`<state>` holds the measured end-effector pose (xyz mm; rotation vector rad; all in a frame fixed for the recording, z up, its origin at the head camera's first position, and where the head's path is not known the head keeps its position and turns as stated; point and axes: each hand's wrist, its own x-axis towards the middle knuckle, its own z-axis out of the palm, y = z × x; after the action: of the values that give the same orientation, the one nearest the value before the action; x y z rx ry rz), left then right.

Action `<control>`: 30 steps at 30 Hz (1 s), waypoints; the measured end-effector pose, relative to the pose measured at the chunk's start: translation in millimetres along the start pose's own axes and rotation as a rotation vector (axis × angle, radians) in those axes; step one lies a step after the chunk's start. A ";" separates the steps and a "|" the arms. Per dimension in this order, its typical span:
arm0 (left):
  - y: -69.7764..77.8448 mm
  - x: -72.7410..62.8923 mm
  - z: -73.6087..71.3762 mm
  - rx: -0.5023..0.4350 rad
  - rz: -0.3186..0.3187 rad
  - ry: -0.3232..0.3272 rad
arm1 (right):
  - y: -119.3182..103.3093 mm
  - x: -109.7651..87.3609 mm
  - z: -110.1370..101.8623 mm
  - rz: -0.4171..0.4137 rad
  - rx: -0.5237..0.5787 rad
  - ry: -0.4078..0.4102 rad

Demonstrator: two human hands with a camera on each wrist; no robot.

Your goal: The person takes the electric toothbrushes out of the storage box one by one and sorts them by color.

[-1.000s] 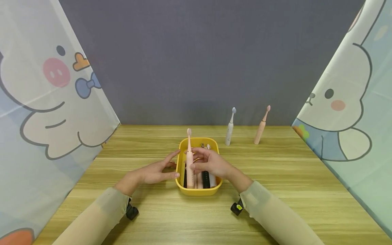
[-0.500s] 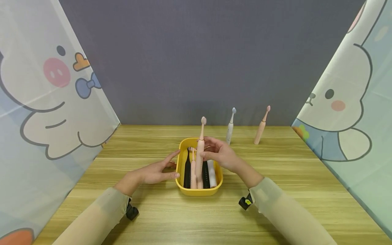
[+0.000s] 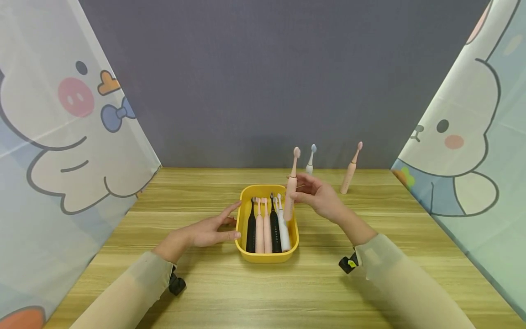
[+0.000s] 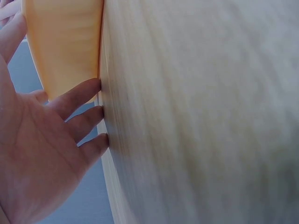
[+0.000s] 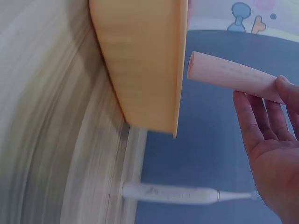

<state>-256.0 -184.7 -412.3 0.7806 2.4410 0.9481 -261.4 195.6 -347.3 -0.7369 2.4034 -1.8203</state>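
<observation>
Backdrop [image 3: 263, 82] in dark grey rises beyond the left hand [image 3: 207, 231] and the right hand [image 3: 322, 199]. Wood-grained counter [image 3: 255, 297] spreads beneath both. Between them sits a yellow bin [image 3: 267, 258]; the left, fingers extended and gripping nothing, touches its left side, while the right pinches a pink toothbrush [image 3: 291, 186] between thumb and fingers, brush head up and slightly tilted, its base just above the bin's right rim. Just beyond the right hand stands a white toothbrush [image 5: 168, 192], and farther to that hand's right, a peach toothbrush [image 3: 349, 176]. Inside the bin, from the left hand's side rightward, lie a black toothbrush [image 3: 251, 233], two pale pink toothbrushes [image 3: 259, 234], a second black toothbrush [image 3: 275, 230] and white brushwork [image 3: 283, 233], its count unclear.
</observation>
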 end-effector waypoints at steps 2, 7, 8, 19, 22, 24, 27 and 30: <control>-0.1 0.0 -0.1 -0.004 0.003 0.001 | 1.0 -1.7 -7.5 -0.018 -0.016 0.016; 0.1 -0.4 0.2 0.001 0.007 0.006 | 4.7 -9.1 -27.5 -0.032 -0.056 0.063; 0.2 -0.4 0.4 0.002 0.004 0.007 | 5.5 -11.1 -31.5 -0.029 -0.061 0.073; 0.3 1.5 1.2 0.000 -0.004 0.004 | 31.8 -34.3 -76.4 0.028 -0.096 0.166; -0.1 1.4 1.4 0.000 -0.004 0.005 | 40.1 -41.3 -87.1 0.039 -0.123 0.200; -0.3 1.0 1.4 0.000 -0.003 0.004 | 45.7 -46.0 -94.6 0.045 -0.153 0.219; -0.5 0.4 1.2 -0.002 0.003 0.001 | 53.2 -51.8 -106.0 0.057 -0.195 0.250; -0.6 0.5 0.8 -0.005 0.004 0.000 | 58.8 -56.0 -117.6 0.067 -0.216 0.277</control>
<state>-256.2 -184.3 -413.4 0.7839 2.4371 0.9555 -268.3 334.8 -378.5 -0.4325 2.7938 -1.7594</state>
